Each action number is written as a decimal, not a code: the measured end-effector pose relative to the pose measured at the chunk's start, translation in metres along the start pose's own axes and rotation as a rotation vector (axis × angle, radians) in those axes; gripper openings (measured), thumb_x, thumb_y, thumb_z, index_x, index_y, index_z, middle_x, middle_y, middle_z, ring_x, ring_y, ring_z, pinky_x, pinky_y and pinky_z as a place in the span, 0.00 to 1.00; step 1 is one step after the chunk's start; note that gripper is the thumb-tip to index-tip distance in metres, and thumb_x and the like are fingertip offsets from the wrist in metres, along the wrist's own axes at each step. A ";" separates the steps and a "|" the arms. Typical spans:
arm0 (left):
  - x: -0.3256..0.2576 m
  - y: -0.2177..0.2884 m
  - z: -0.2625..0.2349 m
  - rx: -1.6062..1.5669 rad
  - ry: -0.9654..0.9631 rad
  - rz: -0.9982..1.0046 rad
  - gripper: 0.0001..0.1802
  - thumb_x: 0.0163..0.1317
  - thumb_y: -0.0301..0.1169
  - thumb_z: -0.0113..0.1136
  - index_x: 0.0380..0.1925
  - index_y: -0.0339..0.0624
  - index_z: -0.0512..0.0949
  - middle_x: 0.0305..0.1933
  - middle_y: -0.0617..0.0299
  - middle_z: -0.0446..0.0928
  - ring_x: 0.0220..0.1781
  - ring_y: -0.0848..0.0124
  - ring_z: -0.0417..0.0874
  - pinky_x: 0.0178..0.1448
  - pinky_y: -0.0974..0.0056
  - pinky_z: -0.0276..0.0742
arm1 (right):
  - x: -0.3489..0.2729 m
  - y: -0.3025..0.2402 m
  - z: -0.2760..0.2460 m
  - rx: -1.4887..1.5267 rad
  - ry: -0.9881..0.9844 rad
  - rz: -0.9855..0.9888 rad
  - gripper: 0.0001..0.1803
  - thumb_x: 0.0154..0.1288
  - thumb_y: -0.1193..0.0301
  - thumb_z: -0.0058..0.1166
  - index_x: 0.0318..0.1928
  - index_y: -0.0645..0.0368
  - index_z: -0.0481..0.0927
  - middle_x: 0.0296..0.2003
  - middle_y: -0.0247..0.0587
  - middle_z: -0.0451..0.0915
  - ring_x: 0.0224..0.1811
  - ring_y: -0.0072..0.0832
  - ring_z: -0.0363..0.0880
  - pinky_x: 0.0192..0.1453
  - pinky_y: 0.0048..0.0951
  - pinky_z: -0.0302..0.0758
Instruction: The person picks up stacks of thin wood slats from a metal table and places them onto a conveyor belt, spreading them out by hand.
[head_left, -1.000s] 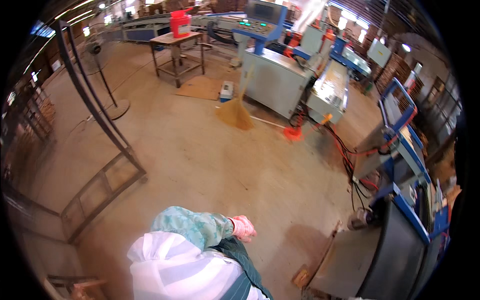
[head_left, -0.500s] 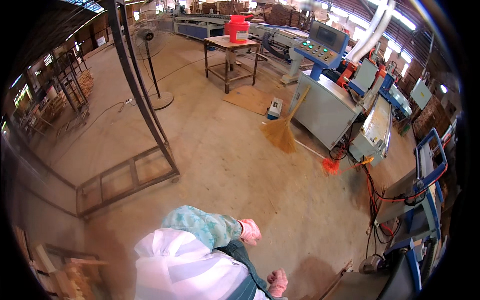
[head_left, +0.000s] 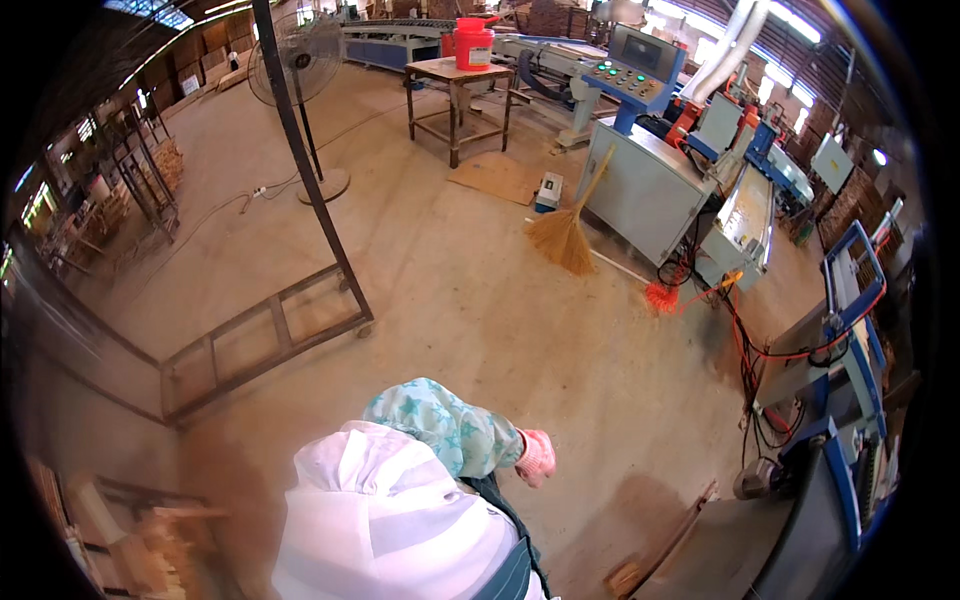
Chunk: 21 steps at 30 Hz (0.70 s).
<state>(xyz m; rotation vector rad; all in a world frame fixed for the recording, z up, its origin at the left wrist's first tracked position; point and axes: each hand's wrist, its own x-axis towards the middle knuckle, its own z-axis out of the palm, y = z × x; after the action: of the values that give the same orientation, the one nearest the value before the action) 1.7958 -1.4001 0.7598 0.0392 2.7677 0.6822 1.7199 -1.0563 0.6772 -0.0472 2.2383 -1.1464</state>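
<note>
My left hand (head_left: 537, 458), in a pink knitted work glove, hangs in front of my body with its fingers curled in. Nothing shows in its grip, and it touches nothing but air above the floor. The sleeve (head_left: 445, 425) on that arm is pale with teal stars. White clothing and a dark green striped strap (head_left: 500, 575) cover my body. My right hand is out of the picture.
At left stands a dark metal rack frame (head_left: 290, 345), with a fan (head_left: 300, 62) behind it. A broom (head_left: 565, 240) leans on a grey machine cabinet (head_left: 645, 195). A red bucket (head_left: 473, 48) tops a small table (head_left: 455, 72). Cables and machinery (head_left: 845, 400) line the right side.
My left arm has shifted right in the picture, hand still curled. My right hand, curled near the lower edge before, has left the picture. The view has turned slightly.
</note>
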 end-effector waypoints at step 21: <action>0.119 0.145 0.038 0.391 -0.329 0.649 0.36 0.60 0.57 0.50 0.67 0.61 0.61 0.68 0.61 0.65 0.67 0.59 0.68 0.68 0.55 0.65 | -0.119 0.180 0.044 0.147 0.788 0.142 0.16 0.64 0.59 0.48 0.42 0.56 0.80 0.35 0.42 0.80 0.36 0.31 0.79 0.43 0.33 0.75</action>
<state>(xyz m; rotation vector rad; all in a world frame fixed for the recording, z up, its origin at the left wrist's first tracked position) 1.6862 -1.2424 0.7615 1.0593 2.4962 0.2166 1.8826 -0.9411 0.5844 0.7287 2.7376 -1.4050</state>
